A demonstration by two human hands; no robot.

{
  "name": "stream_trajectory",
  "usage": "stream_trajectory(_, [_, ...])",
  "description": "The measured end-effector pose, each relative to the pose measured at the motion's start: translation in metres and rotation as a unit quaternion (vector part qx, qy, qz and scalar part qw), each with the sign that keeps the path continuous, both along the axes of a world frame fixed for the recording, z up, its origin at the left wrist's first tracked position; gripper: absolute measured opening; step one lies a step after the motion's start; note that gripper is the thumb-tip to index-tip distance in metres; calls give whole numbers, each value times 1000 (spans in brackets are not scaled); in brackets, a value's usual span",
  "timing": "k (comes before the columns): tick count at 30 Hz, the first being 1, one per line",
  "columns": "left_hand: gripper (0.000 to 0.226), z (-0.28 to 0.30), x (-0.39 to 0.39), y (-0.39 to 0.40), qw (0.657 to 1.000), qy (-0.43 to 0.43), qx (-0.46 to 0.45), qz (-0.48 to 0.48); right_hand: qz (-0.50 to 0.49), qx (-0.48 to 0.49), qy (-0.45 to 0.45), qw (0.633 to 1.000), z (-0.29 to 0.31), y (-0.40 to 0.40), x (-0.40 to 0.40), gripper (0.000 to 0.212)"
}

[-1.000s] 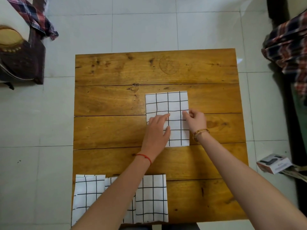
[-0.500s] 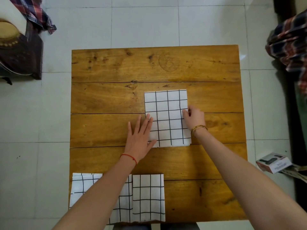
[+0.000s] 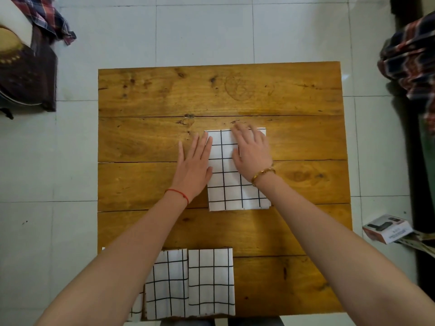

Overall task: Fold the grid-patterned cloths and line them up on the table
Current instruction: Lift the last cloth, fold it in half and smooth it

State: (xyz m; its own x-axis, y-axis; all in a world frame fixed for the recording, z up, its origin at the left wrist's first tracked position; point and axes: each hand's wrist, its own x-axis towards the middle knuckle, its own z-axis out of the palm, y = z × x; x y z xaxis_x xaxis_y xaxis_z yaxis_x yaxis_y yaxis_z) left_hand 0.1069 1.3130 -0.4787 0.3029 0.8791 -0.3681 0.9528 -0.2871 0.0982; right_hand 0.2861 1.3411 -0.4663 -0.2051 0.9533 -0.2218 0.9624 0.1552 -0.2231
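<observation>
Pressing flat, straight fingers hold nothing; the cloth can be dragged crooked on the bench by uneven pushing.

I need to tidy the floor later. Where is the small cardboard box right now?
In the head view, the small box lies on the floor tiles just off the wooden table's right edge.

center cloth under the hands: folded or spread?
Folded: center cloth is a compact rectangle; right hand lies flat on it, left hand at its edge.
</observation>
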Motion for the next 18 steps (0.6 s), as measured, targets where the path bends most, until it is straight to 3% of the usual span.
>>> stream_trajectory(2, [77, -1, 1, 10, 1000, 15, -11, -11, 79, -52, -19, 995, -2, 6, -13, 56])
stream_trajectory(5, [82, -3, 1, 18, 998, 39, -37, -24, 113, -107, -50, 987, -11, 4, -22, 56])
stream_trajectory(18, [88, -7, -7, 21, 998, 33, -41, -33, -39, -81, -66, 994, -9, -7, 44, 53])
